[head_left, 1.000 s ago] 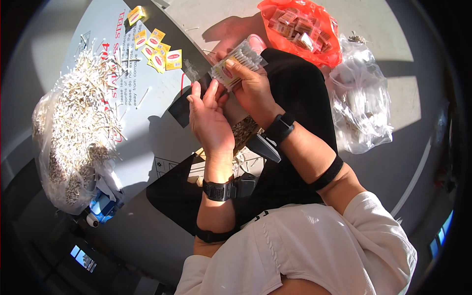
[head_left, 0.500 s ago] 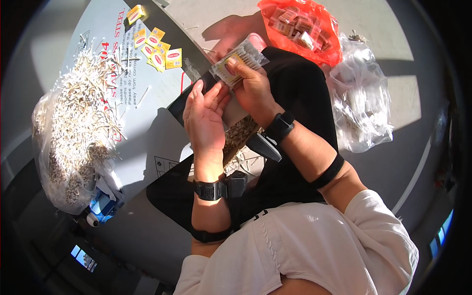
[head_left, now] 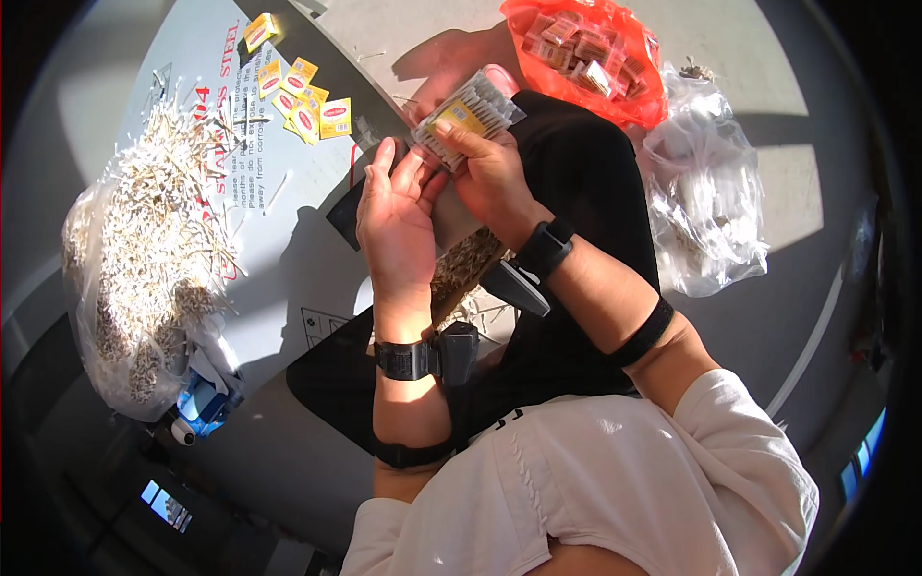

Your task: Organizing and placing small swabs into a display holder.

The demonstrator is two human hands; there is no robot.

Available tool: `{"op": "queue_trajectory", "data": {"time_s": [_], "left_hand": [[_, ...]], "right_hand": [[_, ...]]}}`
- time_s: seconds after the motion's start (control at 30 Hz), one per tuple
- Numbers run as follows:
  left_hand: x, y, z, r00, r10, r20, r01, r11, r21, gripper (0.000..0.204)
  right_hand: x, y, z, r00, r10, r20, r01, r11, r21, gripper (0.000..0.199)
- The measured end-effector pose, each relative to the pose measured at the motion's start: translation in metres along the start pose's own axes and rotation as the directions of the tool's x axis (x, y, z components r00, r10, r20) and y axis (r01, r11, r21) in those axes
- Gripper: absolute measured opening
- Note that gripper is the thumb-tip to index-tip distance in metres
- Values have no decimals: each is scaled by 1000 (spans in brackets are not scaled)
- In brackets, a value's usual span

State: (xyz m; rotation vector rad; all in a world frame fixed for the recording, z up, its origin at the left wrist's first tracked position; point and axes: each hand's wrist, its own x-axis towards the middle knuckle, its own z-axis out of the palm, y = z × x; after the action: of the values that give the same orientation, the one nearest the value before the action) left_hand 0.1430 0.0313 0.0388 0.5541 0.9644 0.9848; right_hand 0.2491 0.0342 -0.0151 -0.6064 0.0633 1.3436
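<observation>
- Since the earlier frame, the left hand (head_left: pixel 401 230) has shifted a little leftward, and the clear packet of swabs (head_left: pixel 477 108) has turned in the right hand (head_left: pixel 495 178) — the red oval on its yellow label, plain before, is now out of sight, with the thumb lying across that part.
- At far left, a clear bag (head_left: pixel 94 322) lies on the table (head_left: pixel 259 322), loose swabs (head_left: pixel 173 221) spilling from it; these look unchanged.
- Next along, yellow cards (head_left: pixel 334 118) lie overlapping near the table's edge, apart from both hands.
- The left hand is open, palm up, fingers slightly bent, their tips close by the packet's lower left edge; whether they touch it I cannot tell.
- Between the forearms, low down, more swabs (head_left: pixel 471 261) show.
- The packet is up in front of the knees, gripped between the right thumb and fingers. For the work in hand, the turn seems a small adjustment of hold — the right hand alone appears to carry the packet.
- Further right sit a red bag (head_left: pixel 650 101) of small packets and a clear plastic bag (head_left: pixel 711 206) with whitish contents.
</observation>
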Motion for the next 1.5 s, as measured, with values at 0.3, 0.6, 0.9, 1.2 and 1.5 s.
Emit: {"op": "queue_trajectory", "data": {"time_s": [0.3, 0.6, 0.9, 1.2, 1.5], "left_hand": [[-12, 5, -6, 974, 166, -151, -102, 927, 361, 31], [-50, 43, -4, 529, 565, 633, -669, -182, 721, 30], [-89, 55, -51, 422, 398, 814, -645, -499, 578, 15], [-80, 59, -71, 540, 573, 617, -605, -244, 758, 12], [-65, 56, -70, 495, 626, 603, -674, -161, 721, 23]], "right_hand": [[15, -51, -1, 968, -87, -234, 99, 994, 40, 26], [-56, -49, 17, 831, 543, 121, -542, 839, -48, 23], [-91, 1, 61, 718, 611, -335, -675, 727, -122, 18], [-100, -11, 47, 971, 236, 31, -90, 486, -869, 30], [-77, -22, 60, 594, 166, 787, 799, -9, -601, 19]]}}
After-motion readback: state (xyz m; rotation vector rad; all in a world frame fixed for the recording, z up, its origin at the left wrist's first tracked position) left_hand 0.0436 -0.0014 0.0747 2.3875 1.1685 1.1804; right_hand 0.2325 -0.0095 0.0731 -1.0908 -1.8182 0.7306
